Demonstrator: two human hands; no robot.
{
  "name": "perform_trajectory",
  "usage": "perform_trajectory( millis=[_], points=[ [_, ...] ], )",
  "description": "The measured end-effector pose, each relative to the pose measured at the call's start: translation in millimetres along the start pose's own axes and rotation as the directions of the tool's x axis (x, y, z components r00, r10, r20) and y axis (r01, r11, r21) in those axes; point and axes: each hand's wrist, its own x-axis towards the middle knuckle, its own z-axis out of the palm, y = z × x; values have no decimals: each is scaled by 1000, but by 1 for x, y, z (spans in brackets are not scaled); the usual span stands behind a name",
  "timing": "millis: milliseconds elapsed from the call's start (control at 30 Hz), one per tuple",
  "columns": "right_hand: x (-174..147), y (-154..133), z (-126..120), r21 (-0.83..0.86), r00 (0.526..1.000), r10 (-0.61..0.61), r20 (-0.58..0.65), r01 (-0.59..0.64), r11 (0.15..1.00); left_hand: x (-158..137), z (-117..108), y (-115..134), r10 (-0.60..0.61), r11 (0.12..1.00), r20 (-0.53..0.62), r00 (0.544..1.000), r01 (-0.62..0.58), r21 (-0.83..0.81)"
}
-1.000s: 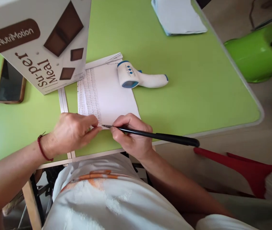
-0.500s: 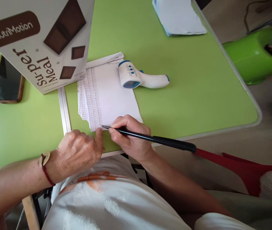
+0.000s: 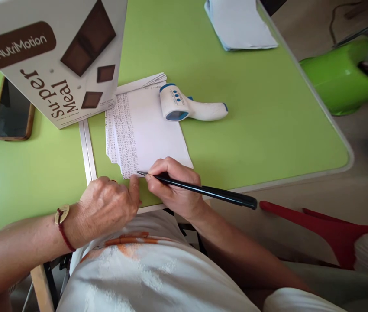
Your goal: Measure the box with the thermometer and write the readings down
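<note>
My right hand (image 3: 174, 186) is closed around a black pen (image 3: 200, 188) in a writing grip. The pen's tip meets the lower left edge of the top sheet of paper (image 3: 158, 143), at the foot of a dense band of small handwritten characters. My left hand (image 3: 111, 201) lies on the table edge beside the tip. Its index finger reaches out to the sheet's lower edge, while its other fingers curl under and are mostly hidden. A white and blue infrared thermometer (image 3: 184, 106) lies partly on the paper stack.
A tall NutriMotion box (image 3: 70, 86) stands behind the stack, with a phone (image 3: 13, 110) left of it. Folded white sheets (image 3: 239, 24) lie at the far edge of the green table (image 3: 262, 117). A green bin (image 3: 340, 78) and a red chair part (image 3: 320, 225) are to the right.
The pen's rear end has swung slightly left and down in my right hand. Its tip stays at nearly the same spot. My left hand has hardly moved.
</note>
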Motion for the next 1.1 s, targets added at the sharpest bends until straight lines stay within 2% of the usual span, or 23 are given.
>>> perform_trajectory(
  millis=[233,433,733,1100],
  points=[
    [0,1,0,22,1000,1,3,-1,1000,-1,2,0,8,1000,-21,1000,-8,12],
    [0,0,0,-13,999,22,-44,-23,1000,0,1,0,6,1000,4,1000,-6,4],
    [-1,1,1,3,1000,19,5,-19,1000,0,1,0,5,1000,2,1000,-5,-4],
    [-1,1,0,-7,1000,3,-19,-3,1000,0,1,-1,4,1000,12,1000,-4,22]
  ],
)
